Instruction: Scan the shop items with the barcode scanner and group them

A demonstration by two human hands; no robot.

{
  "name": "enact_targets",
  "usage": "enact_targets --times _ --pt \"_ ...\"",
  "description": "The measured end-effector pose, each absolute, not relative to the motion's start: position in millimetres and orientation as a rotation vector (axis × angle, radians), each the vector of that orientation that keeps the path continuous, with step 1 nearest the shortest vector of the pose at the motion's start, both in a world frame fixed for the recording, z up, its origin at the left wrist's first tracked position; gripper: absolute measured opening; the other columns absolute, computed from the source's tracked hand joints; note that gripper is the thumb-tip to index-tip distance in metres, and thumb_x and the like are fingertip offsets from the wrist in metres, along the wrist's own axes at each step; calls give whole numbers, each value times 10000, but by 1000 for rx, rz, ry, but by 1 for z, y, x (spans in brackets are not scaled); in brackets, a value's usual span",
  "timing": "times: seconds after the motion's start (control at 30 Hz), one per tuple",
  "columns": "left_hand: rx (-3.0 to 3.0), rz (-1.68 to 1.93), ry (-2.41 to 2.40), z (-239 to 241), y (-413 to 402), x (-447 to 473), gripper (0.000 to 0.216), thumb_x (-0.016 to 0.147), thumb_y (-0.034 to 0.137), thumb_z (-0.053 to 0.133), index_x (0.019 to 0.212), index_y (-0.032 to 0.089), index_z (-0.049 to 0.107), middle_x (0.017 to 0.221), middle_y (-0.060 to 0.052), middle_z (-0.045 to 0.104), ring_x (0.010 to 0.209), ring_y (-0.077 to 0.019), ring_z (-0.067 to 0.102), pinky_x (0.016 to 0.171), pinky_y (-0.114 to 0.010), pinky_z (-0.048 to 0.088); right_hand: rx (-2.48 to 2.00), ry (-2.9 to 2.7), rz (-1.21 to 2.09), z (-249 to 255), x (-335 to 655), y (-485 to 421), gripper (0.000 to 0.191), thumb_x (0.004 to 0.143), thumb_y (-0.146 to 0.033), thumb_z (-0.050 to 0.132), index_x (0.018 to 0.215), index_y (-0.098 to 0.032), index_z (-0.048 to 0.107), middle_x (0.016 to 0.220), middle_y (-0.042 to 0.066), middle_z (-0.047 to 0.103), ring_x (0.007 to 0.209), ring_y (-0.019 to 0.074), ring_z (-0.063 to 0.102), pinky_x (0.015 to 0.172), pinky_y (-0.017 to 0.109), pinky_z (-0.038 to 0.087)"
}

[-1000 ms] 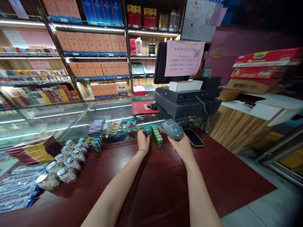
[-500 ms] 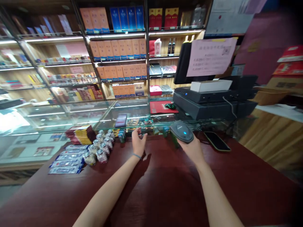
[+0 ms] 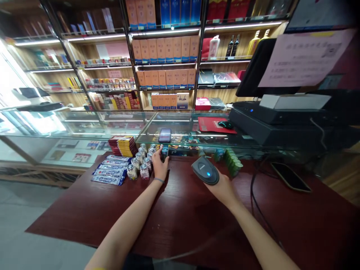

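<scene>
My right hand is wrapped round the handle of a dark grey barcode scanner, which shows a lit blue light. It is held above the brown counter. My left hand is at small blue-green cylindrical packs, thumb and fingers apart; whether they touch a pack is hard to tell. Left of that hand stand several small clear jars in rows. Blue-and-white sachets lie beside the jars, and a stack of red and yellow packets is behind them. Green cylindrical packs line up right of the scanner.
A black cable runs across the counter by my right forearm. A phone lies at right. Beyond are a glass display case, a mouse on a red mat and a monitor. Stocked shelves rise behind.
My left hand has moved left to the blue-green packs. My right hand has brought the scanner left and nearer, away from the green packs. The view has turned left.
</scene>
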State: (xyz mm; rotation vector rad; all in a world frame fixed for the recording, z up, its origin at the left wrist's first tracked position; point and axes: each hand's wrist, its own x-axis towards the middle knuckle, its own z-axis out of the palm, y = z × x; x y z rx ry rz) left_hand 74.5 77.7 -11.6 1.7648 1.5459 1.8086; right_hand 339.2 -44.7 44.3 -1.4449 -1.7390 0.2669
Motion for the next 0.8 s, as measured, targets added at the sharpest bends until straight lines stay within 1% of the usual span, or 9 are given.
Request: enact_targets --times 0.07,0.13,0.23,0.4,0.53,0.63,0.7,0.8 --pt "1788 1756 1553 -15 82 75 651 820 173 698 1433 229 488 1313 -139 477 1280 -290 494 1145 -494 396 -1456 -1784 238 40 333 -46 417 788 -339 645 1190 -229 661 949 89 799 915 333 765 769 387 580" --pt "1789 1689 1552 -19 85 76 724 792 146 710 1465 254 465 1369 -139 436 1353 -313 449 1175 -514 353 -1458 -1811 184 38 330 -46 427 795 -326 636 1208 -225 669 966 95 800 914 336 767 750 379 581" --pt "1772 1627 1543 -24 88 76 697 788 115 690 1439 269 495 1396 -137 420 1385 -326 425 1164 -524 367 -1463 -1821 126 36 330 -44 419 797 -312 628 1204 -230 677 976 93 802 916 329 769 743 367 582" --pt "1781 1671 1519 -26 89 75 471 835 87 614 1286 211 560 1235 -127 525 1232 -271 532 1119 -481 418 -1472 -1821 121 32 333 -42 430 797 -315 620 1213 -216 668 965 98 803 898 329 773 732 367 584" --pt "1759 1712 1484 -22 85 76 333 861 125 615 1184 192 570 1159 -118 564 1160 -254 555 1076 -465 443 -1473 -1834 97 31 335 -43 413 787 -307 608 1186 -216 664 937 94 801 869 335 774 710 365 576" --pt "1644 1710 1312 -16 79 79 339 891 211 623 1226 203 567 1198 -111 570 1094 -221 588 987 -396 507 -1503 -1844 36 33 337 -46 375 772 -305 609 1139 -236 645 860 74 794 808 336 775 647 342 551" --pt "1492 1620 1140 -12 75 81 400 912 297 625 1299 232 552 1153 -88 602 984 -189 627 882 -348 553 -1537 -1851 -8 37 339 -48 385 771 -303 607 1152 -252 613 808 52 784 749 331 773 595 324 519" --pt "1262 1415 898 -8 69 82 510 907 399 652 1391 291 531 1068 -63 653 874 -171 661 777 -329 584 -1566 -1946 -60 46 340 -51 467 739 -266 616 1203 -283 571 781 22 780 699 309 766 562 302 480"
